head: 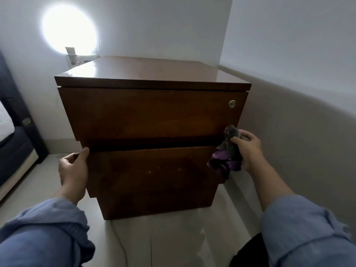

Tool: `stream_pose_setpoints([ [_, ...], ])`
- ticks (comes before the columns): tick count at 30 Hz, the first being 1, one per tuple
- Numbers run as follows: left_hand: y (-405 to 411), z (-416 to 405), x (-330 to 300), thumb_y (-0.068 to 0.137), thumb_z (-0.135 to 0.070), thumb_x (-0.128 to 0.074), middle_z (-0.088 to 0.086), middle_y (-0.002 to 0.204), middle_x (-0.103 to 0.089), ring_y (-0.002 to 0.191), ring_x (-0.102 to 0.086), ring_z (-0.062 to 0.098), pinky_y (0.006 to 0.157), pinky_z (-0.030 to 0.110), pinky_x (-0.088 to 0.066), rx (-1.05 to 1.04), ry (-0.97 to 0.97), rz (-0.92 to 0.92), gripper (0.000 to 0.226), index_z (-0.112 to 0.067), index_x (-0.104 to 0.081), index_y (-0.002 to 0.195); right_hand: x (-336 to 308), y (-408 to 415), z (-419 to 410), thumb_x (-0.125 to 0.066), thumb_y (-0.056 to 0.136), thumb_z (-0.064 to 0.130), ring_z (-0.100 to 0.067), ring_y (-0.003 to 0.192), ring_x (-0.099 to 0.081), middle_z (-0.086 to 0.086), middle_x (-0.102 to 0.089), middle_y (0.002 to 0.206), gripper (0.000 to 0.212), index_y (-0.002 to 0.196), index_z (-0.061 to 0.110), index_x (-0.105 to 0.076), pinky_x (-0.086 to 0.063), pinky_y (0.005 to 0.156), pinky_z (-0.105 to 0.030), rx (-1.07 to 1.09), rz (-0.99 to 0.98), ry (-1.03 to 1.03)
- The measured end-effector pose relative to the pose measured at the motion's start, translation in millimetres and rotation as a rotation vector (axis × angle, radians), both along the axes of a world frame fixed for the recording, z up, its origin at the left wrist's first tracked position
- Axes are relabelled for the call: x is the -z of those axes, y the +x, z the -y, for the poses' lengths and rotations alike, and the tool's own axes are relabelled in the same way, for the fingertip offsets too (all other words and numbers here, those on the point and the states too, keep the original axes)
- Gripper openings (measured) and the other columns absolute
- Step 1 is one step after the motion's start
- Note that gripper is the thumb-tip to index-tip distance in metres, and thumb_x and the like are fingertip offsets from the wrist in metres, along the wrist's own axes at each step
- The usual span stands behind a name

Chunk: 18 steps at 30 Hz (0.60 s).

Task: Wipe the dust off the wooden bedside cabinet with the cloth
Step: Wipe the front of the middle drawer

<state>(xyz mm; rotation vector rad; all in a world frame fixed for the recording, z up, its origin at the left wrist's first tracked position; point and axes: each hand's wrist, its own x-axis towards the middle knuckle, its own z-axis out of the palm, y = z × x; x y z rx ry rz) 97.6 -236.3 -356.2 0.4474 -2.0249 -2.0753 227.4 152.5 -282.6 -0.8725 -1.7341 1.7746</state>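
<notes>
right hand — fingers closed on bunched cloth, pressed to right edge of cabinet front | left hand — loosely curled, holds nothing, thumb touching left edge | cabinet sits between both hands

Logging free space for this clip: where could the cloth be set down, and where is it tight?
The cabinet top is bare from front edge to wall. Floor before the cabinet is open. It is tight at the right front corner, where the right hand holds the cloth near the wall.
</notes>
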Motion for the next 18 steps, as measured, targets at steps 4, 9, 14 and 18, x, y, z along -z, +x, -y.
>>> stream_pose_setpoints([
  [4,-2,-6,1,0.078,-0.057,-0.057,0.008,0.121,-0.055,0.108,-0.054,0.027,0.093,0.045,-0.046,-0.062,0.000,-0.007,0.063,-0.015,-0.047,0.124,23,-14,4,-0.053,0.092,0.009,-0.022,0.109,-0.060,-0.004,-0.063,0.117,0.031,0.120,0.020,-0.062,-0.051,0.096,-0.038,0.127,0.003,0.222],
  [9,-5,-11,6,0.085,-0.057,-0.048,0.012,0.127,-0.051,0.112,-0.051,0.029,0.092,0.043,-0.041,-0.136,-0.045,-0.016,0.058,-0.016,-0.043,0.126,41,-27,16,-0.046,0.092,0.019,-0.028,0.114,-0.058,-0.007,-0.062,0.127,0.041,0.132,0.026,-0.053,-0.048,0.098,-0.040,0.129,0.214,0.515],
  [14,-4,-13,5,0.085,-0.067,-0.038,0.012,0.128,-0.052,0.115,-0.050,0.030,0.097,0.046,-0.039,-0.129,-0.068,-0.007,0.066,-0.016,-0.044,0.128,37,-23,42,-0.055,0.083,0.026,-0.026,0.112,-0.059,-0.005,-0.060,0.128,0.058,0.139,0.031,-0.043,-0.050,0.096,-0.039,-0.016,0.323,0.567],
  [18,-3,-7,4,0.085,-0.071,-0.025,0.014,0.127,-0.053,0.116,-0.049,0.033,0.101,0.049,-0.037,-0.091,-0.102,-0.009,0.073,-0.014,-0.046,0.126,38,-24,88,-0.060,0.082,0.023,-0.024,0.118,-0.056,0.000,-0.054,0.135,0.062,0.140,0.034,-0.039,-0.049,0.098,-0.038,-0.174,0.278,0.579],
])
